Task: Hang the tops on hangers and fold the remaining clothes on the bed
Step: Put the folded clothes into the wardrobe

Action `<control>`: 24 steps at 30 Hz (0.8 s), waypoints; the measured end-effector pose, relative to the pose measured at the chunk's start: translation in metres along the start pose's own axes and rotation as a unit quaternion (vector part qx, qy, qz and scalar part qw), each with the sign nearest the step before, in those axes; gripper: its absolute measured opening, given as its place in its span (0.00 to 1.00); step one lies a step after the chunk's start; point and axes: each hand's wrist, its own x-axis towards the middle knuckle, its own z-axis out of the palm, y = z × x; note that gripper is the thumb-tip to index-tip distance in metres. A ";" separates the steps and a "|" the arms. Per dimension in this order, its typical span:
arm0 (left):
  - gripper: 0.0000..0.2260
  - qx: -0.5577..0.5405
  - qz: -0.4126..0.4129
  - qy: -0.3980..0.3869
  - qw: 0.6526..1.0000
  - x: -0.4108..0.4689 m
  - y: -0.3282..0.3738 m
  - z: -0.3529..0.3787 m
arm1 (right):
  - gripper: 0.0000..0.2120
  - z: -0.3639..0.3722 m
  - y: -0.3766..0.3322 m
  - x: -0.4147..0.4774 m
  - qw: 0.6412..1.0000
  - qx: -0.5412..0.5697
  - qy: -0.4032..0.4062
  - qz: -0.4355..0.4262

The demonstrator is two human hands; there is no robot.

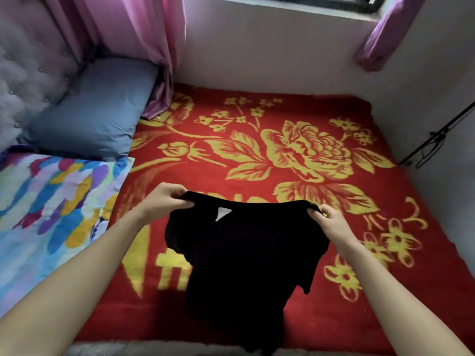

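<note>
Fingers of left hand (167,199): curled, pinching one shoulder of black top (246,265) between thumb and fingertips. Fingers of right hand (331,222): likewise curled, pinching the opposite shoulder. Between the two grips: neckline slung in a shallow sag, white label (223,213) showing just inside the collar, nearer the left fingers. Below the fingers: body of the top hanging free, matte black, soft and limp by the look, short sleeves drooping at either side, hem lost toward the near bed edge; contact with the bedding, cannot tell. Step in hand, judged: spreading the top by its shoulders ahead of hanging. To do well: keep both pinches out at the shoulder ends, level, drawn apart to take the sag out of the neckline; shake lightly to drop creases; release one hand only after turning the collar opening ready for a hanger. No hanger in view. Under and beyond the fingers: red blanket (372,317), plush, patterned with yellow peonies and small blossoms. Left of the left fingers: patterned pillow (51,201), smooth, brush-stroke blotches in blue, yellow, purple. Beyond that: blue pillow (95,111), plain, plump; tufted headboard (25,73), pale, buttoned. Far beyond: pink curtain (144,29), purple curtain (385,34), thin and gathered.
</note>
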 end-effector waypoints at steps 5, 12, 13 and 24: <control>0.06 -0.083 0.064 0.082 0.991 0.062 0.068 0.031 | 0.15 -0.029 0.010 0.039 0.986 0.102 0.125 0.029; 0.30 -0.031 -0.079 0.008 0.996 0.114 0.073 0.108 | 0.20 -0.082 0.093 0.079 0.943 0.130 0.233 0.201; 0.30 -0.022 -0.117 0.006 0.993 0.109 0.053 0.124 | 0.22 -0.084 0.111 0.076 0.951 0.102 0.186 0.226; 0.25 0.052 -0.355 -0.017 0.933 0.028 -0.090 0.210 | 0.22 -0.017 0.247 0.011 0.924 -0.002 0.018 0.381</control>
